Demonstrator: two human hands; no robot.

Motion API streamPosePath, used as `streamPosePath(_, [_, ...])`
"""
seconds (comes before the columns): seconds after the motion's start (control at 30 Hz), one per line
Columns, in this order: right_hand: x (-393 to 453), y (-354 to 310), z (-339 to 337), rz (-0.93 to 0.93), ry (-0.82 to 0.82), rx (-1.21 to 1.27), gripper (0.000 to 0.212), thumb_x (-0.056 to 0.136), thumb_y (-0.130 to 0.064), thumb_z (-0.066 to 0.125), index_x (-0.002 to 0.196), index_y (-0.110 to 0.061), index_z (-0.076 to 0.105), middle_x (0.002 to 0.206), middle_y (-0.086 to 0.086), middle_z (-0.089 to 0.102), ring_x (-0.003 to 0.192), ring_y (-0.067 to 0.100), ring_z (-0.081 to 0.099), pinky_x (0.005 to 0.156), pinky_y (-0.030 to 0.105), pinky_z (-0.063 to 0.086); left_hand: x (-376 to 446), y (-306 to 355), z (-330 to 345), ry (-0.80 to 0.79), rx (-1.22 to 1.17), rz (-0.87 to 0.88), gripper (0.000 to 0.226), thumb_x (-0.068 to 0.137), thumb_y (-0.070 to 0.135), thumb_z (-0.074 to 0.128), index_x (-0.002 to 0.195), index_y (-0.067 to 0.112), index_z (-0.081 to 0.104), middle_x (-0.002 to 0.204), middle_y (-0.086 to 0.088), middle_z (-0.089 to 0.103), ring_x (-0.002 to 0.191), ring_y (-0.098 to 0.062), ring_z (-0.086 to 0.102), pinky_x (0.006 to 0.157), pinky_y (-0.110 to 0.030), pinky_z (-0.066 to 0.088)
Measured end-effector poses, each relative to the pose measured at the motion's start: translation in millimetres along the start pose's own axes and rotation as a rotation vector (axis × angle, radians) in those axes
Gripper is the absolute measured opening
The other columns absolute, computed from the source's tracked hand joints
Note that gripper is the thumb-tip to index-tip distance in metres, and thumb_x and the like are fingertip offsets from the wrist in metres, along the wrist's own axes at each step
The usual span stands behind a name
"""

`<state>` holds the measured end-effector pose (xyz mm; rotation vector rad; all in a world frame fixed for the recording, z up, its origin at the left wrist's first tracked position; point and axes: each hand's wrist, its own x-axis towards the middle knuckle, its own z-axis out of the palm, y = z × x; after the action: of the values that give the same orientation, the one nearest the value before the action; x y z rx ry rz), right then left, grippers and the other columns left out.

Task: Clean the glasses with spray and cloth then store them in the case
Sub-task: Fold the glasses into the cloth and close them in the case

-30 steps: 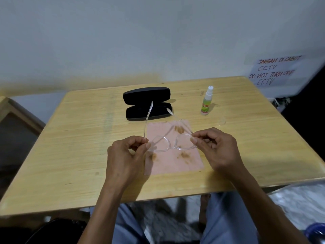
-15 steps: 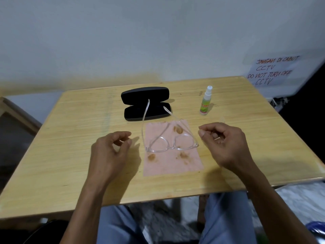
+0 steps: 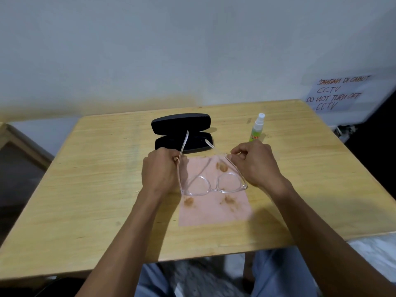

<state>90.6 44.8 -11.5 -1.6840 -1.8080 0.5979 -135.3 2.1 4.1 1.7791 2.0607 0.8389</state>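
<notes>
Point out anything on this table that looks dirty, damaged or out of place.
The pink cleaning cloth lying under the clear-framed glasses carries several brown stains, odd for something meant to wipe lenses. The black glasses case lies open and the small green spray bottle stands upright.

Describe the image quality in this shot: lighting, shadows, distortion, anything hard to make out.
Head view: dim, soft lighting; wide-angle bowing bends the table edges; faint shadows under both forearms; the clear glasses nearly vanish against the stained pink cloth; the spray bottle label is too blurred to read.
</notes>
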Motion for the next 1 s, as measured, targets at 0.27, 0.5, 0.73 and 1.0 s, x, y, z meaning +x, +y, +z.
streamPosePath(0.27, [1,-4,2,0.040,-0.015,-0.031,0.009,0.086,-0.027,0.075,0.081,-0.020,0.077,0.062,-0.013,0.060,0.070,0.017,0.063,0.066,0.029,0.049,6,1,6,-0.022,0.087,0.006,0.012,0.086,0.023,0.065,0.083,0.021,0.077,0.078,-0.005,0.073,0.077,-0.032,0.065,0.078,-0.045,0.051])
streamPosePath(0.5, [-9,-5,-12,0.031,-0.057,0.152,0.010,0.088,-0.025,0.075,0.079,-0.021,0.076,0.076,0.002,0.073,0.066,0.008,0.058,0.056,0.012,0.042,3,-1,-5,-0.057,-0.217,-0.093,0.012,0.083,0.010,0.069,0.071,0.010,0.074,0.059,0.007,0.067,0.052,-0.003,0.062,0.048,-0.007,0.042])
streamPosePath(0.73, [-26,11,-40,0.028,-0.332,0.345,0.007,0.088,-0.022,0.077,0.083,-0.017,0.078,0.081,0.006,0.075,0.074,0.010,0.060,0.079,0.034,0.052,-13,-13,-25,-0.283,-0.476,-0.083,0.015,0.087,0.018,0.074,0.073,0.012,0.076,0.066,0.004,0.072,0.058,-0.003,0.062,0.057,-0.017,0.049])
streamPosePath(1.0, [-31,14,-51,-0.006,-0.474,0.229,0.010,0.093,-0.023,0.070,0.087,-0.019,0.078,0.078,-0.001,0.074,0.067,-0.004,0.060,0.066,0.015,0.048,-21,-21,-32,-0.429,-0.359,-0.061,0.019,0.093,0.015,0.066,0.078,0.006,0.075,0.070,0.005,0.074,0.061,-0.004,0.061,0.060,-0.019,0.048])
